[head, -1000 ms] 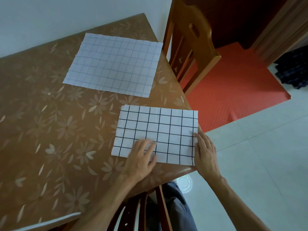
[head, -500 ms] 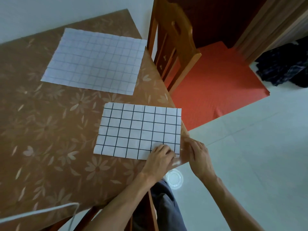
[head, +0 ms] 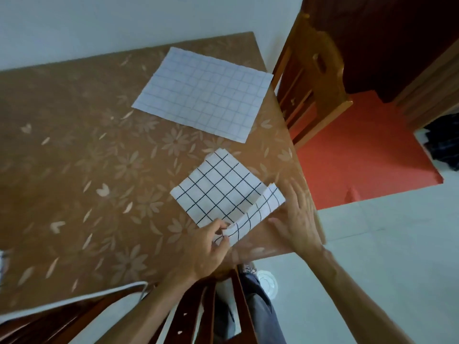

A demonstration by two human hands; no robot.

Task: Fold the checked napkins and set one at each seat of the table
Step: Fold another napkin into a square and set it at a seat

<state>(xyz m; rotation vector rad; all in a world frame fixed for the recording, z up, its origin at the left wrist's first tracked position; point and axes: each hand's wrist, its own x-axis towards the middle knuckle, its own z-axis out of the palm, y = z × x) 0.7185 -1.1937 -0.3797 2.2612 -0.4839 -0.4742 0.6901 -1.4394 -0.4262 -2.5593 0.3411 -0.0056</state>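
Note:
A white napkin with black checks (head: 221, 192) lies near the table's right corner, turned diagonally, its near-right part curled up and folding over. My left hand (head: 206, 247) pinches the napkin's near corner between thumb and fingers. My right hand (head: 298, 219) is flat and spread on the table just right of the lifted flap, fingertips at its edge; whether it touches the cloth is unclear. A second napkin (head: 206, 94), with faint blue-grey checks, lies flat and unfolded farther back.
The brown flower-patterned table (head: 87, 182) ends at its edge just right of my right hand. A wooden chair (head: 313, 78) stands at the far right side, another chair back (head: 198, 306) right below me. Red mat (head: 360, 155) and pale tiles cover the floor.
The black-checked napkin went from a flat rectangle to a diagonal, smaller shape with its right part lifted over. My left hand now pinches its near corner; the right hand slid along the table edge.

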